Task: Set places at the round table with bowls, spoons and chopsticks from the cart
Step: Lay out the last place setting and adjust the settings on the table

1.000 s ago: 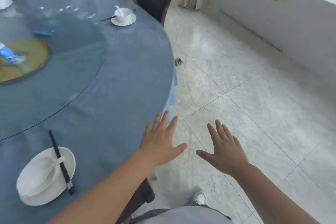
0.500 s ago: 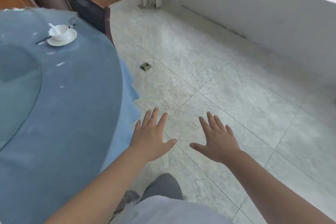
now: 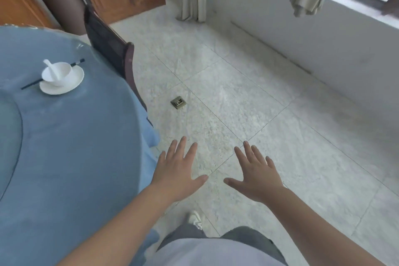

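Black chopsticks lying diagonally, seemingly across saucer, left hand and right hand splayed, empty

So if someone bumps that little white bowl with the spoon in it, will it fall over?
The white bowl looks like glazed china, so probably hard, slippery and breakable. It sits on a saucer, so a bump might slide it rather than tip it. The spoon leans loose on the rim and would likely rattle or flip out first.
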`<state>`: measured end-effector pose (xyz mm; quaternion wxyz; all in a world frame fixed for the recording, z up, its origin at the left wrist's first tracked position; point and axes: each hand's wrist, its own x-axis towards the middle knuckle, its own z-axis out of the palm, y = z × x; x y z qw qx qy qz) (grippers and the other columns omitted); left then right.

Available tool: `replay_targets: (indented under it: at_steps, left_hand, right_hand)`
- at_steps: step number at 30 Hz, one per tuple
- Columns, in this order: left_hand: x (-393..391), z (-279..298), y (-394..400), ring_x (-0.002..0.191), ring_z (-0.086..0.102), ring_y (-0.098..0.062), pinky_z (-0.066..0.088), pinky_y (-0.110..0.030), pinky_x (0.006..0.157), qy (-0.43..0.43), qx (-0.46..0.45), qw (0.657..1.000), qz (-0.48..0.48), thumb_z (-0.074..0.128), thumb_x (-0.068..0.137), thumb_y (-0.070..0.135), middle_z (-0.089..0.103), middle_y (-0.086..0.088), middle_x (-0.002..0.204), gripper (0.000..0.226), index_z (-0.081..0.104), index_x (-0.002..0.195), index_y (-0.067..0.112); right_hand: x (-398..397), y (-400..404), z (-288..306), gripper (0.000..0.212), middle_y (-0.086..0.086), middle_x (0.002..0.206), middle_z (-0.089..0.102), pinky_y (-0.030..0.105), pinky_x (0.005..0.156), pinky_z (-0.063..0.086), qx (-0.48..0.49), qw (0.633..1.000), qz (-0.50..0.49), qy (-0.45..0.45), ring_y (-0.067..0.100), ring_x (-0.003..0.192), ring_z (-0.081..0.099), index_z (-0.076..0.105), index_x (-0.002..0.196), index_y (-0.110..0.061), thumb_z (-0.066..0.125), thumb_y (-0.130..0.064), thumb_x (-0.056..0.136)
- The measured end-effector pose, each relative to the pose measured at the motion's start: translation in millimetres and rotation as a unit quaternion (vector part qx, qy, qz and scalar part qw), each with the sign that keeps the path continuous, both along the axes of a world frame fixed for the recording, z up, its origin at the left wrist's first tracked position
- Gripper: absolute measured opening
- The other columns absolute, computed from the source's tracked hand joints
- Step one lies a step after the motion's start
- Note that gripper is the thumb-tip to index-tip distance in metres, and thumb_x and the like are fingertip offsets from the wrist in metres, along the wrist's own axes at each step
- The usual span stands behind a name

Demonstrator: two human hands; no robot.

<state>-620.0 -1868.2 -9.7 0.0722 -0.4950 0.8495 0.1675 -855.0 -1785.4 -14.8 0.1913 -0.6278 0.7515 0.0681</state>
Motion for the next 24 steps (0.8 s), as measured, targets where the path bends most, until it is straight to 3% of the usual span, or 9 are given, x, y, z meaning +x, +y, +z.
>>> replay_targets:
  at_steps: [8, 17, 24]
  left_hand:
    - [-53, 5, -180, 0.149, -0.012, -0.026, 0.005, -0.052, 0.119, -0.016, -0.020, 0.999, 0.040, 0.020, 0.073, 0.083, -0.014, -0.002, 0.162, 0.099, -0.008, 0.152, 0.031]
    - [-132, 10, -389, 0.149, -0.010, -0.028, 0.007, -0.053, 0.118, -0.027, -0.047, 0.991, 0.123, 0.021, 0.075, 0.082, -0.012, -0.003, 0.163, 0.095, -0.005, 0.152, 0.031]
    - [-127, 44, -521, 0.149, -0.007, -0.028, 0.007, -0.054, 0.118, -0.001, -0.087, 0.973, 0.215, 0.019, 0.075, 0.080, -0.005, -0.002, 0.163, 0.091, -0.001, 0.150, 0.032]
  right_hand:
    - [-63, -189, 2, 0.103, -0.003, 0.162, -0.019, 0.052, 0.119, 0.005, -0.020, 0.999, 0.035, -0.005, 0.021, 0.150, -0.012, -0.008, 0.153, -0.033, 0.019, -0.090, 0.071]
    - [-147, -441, -3, 0.101, -0.003, 0.162, -0.018, 0.054, 0.119, 0.005, -0.020, 0.990, 0.142, -0.006, 0.021, 0.150, -0.012, -0.007, 0.153, -0.032, 0.013, -0.090, 0.073]
    - [-140, -628, 19, 0.102, -0.004, 0.162, -0.017, 0.054, 0.119, 0.006, -0.045, 0.971, 0.233, -0.009, 0.019, 0.150, -0.011, -0.006, 0.153, -0.033, 0.007, -0.092, 0.071]
